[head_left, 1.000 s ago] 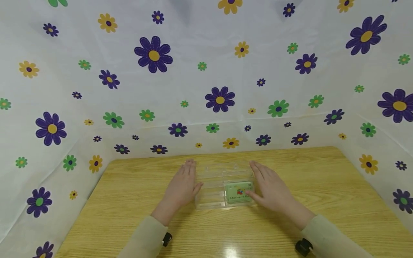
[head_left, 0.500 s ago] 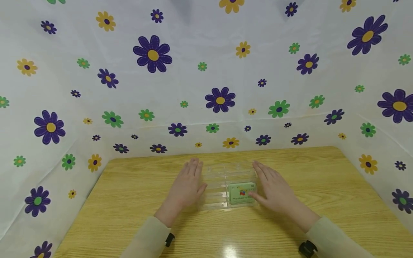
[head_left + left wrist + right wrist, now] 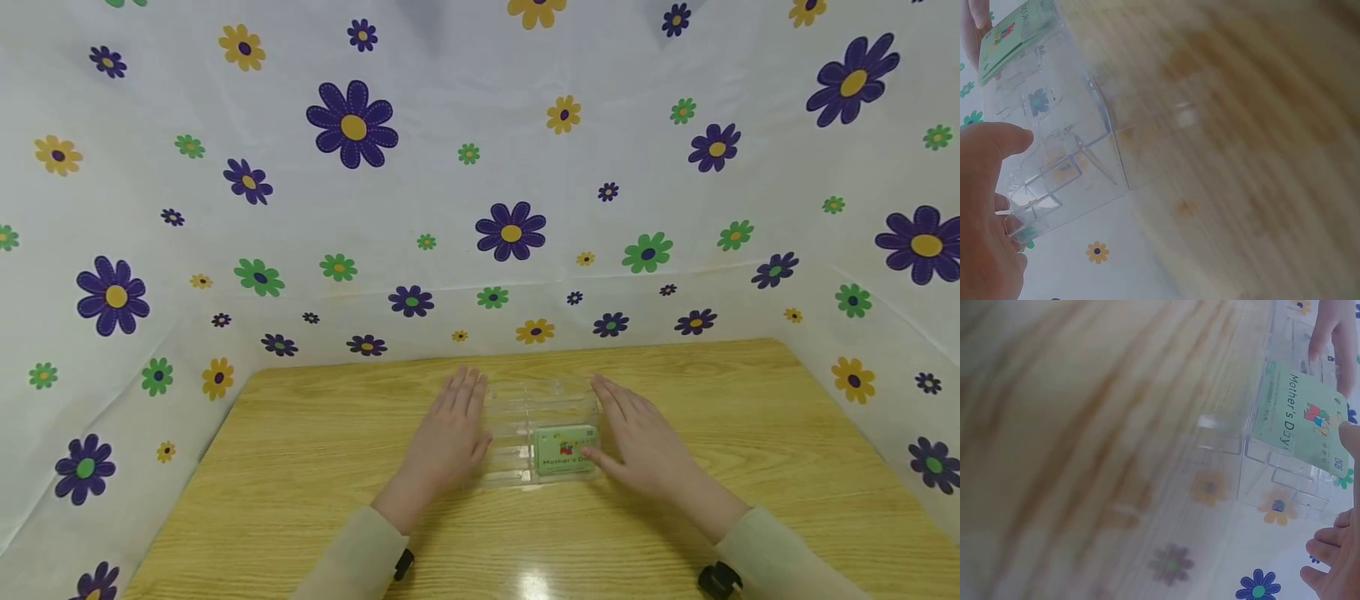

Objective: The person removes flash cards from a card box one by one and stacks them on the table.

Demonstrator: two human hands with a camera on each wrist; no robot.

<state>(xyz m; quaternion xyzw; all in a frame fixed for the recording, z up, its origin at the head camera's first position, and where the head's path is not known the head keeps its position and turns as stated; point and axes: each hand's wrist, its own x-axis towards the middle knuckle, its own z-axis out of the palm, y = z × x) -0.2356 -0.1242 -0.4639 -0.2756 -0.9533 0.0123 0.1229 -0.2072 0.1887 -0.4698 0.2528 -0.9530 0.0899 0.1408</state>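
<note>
A clear plastic stepped organizer (image 3: 510,479) stands on the wooden table between my two hands. Its front right compartment holds a green card stack (image 3: 562,450) printed "Mother's Day". My left hand (image 3: 447,437) lies along the organizer's left end, fingers straight and pointing away, overlapping part of it in the head view. The left wrist view shows its thumb (image 3: 1016,139) reaching over the tiers. At the right end, my right hand (image 3: 645,442) lies with its fingers extended along the side. Its thumb overlaps the right edge of the green card stack.
A white cloth (image 3: 420,192) with purple, yellow and green flowers hangs around the back and both sides of the wooden table (image 3: 315,467). Black straps (image 3: 718,579) show at both sleeve cuffs.
My left hand has shifted right and covers more of the organizer's left end. The organizer and card stack sit slightly further right, and my right hand has shifted right a little too.
</note>
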